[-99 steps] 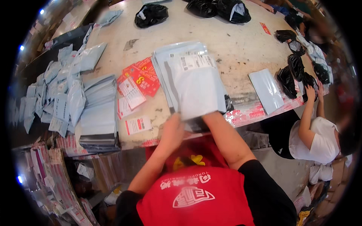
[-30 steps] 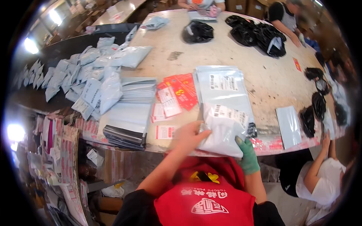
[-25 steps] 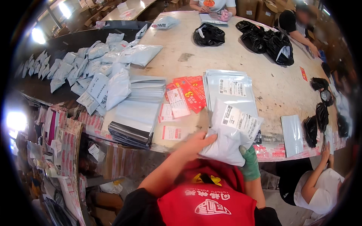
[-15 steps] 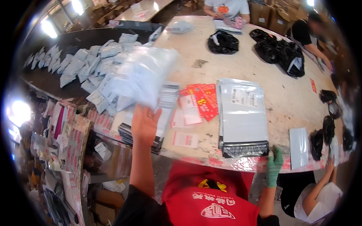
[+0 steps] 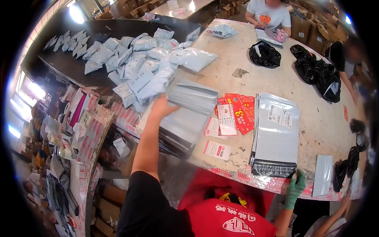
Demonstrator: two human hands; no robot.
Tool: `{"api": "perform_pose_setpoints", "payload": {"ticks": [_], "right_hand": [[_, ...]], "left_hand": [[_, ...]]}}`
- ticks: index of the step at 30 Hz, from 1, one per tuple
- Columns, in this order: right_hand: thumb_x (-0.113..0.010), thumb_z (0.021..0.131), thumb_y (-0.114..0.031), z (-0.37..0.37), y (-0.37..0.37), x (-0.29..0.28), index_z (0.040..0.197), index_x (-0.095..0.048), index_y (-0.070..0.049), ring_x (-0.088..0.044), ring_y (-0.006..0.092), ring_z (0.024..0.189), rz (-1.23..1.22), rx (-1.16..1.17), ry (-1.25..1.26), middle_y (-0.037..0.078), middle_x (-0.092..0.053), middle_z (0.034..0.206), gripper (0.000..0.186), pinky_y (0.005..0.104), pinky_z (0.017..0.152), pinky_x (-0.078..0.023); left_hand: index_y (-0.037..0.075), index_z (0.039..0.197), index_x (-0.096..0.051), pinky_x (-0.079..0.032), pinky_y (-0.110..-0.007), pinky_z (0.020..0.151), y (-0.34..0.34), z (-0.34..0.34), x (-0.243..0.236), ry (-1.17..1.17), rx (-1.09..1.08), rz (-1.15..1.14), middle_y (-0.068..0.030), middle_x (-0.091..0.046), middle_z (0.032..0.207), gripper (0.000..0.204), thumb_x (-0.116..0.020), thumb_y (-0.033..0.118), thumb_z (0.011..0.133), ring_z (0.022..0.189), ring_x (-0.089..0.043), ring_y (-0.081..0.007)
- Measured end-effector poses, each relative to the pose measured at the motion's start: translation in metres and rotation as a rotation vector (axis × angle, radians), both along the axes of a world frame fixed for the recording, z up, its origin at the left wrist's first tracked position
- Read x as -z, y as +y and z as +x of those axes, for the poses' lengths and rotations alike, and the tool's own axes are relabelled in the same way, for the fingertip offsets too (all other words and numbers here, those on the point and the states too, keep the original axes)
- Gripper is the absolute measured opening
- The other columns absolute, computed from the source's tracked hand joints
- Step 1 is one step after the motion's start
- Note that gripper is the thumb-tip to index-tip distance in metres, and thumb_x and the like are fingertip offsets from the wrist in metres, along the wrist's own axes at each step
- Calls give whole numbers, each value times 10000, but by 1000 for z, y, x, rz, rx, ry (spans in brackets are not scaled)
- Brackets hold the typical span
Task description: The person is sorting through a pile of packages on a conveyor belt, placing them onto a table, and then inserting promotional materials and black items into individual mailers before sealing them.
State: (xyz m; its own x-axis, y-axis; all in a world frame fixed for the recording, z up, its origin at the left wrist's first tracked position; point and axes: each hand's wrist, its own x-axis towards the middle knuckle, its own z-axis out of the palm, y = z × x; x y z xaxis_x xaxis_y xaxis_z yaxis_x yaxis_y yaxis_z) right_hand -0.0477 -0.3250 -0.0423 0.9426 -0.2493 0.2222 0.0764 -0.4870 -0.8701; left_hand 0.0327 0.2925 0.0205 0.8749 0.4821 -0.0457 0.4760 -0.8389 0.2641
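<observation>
My left hand (image 5: 161, 107) is bare and reaches over the left side of the table, its thumb sticking out to the right. Its fingers go partly out of sight at the low end of a filled white mailer parcel (image 5: 158, 82), slightly blurred, which it grips against the pile. My right hand (image 5: 295, 189) wears a green glove and is closed at the table's front edge, its fingertips pinching the black-edged corner of a stack of flat grey mailing bags (image 5: 274, 130). A label lies on top of that stack. Below my left wrist are more fanned grey mailing bags (image 5: 183, 128).
Many filled parcels (image 5: 134, 65) heap on a dark conveyor (image 5: 65, 71) at the left. Red cards (image 5: 242, 114) and white slips (image 5: 217, 150) lie mid-table. Black plastic bundles (image 5: 264, 54) sit farther back. Several co-workers stand around the table; one in a white shirt (image 5: 272, 17) is at the far side.
My left hand has carried the white parcel lower and toward the pile. The whole view has swung left. My right hand stays at the bag stack's corner.
</observation>
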Motion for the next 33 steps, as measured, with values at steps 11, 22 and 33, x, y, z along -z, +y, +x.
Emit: {"api": "perform_pose_setpoints", "payload": {"ticks": [11, 22, 33], "right_hand": [[-527, 913, -27, 3, -6, 8, 1161, -561, 50, -604, 184, 957, -106, 0, -28, 125, -634, 1059, 262, 296, 877, -471], [-634, 804, -3, -1, 121, -78, 1046, -635, -77, -621, 291, 921, -493, -370, -388, 146, -624, 1037, 253, 354, 776, -512], [-617, 814, -100, 15, 197, -71, 1050, -639, -112, -622, 304, 853, -376, -765, -245, 116, -646, 997, 237, 377, 728, -522]], "left_hand": [[-41, 1000, -658, -494, -345, 844, -17, -1, -13, -196, -89, -357, -204, -677, 969, 608, -871, 242, 506, 921, -650, -312], [-32, 1185, -521, -454, -423, 837, -42, -84, -8, -504, 32, 466, -178, -587, 938, 642, -793, 240, 671, 923, -558, -349], [54, 882, -682, -455, -373, 752, -136, -129, 10, -455, 268, -36, -67, -606, 879, 149, -696, 66, 734, 886, -562, -272]]}}
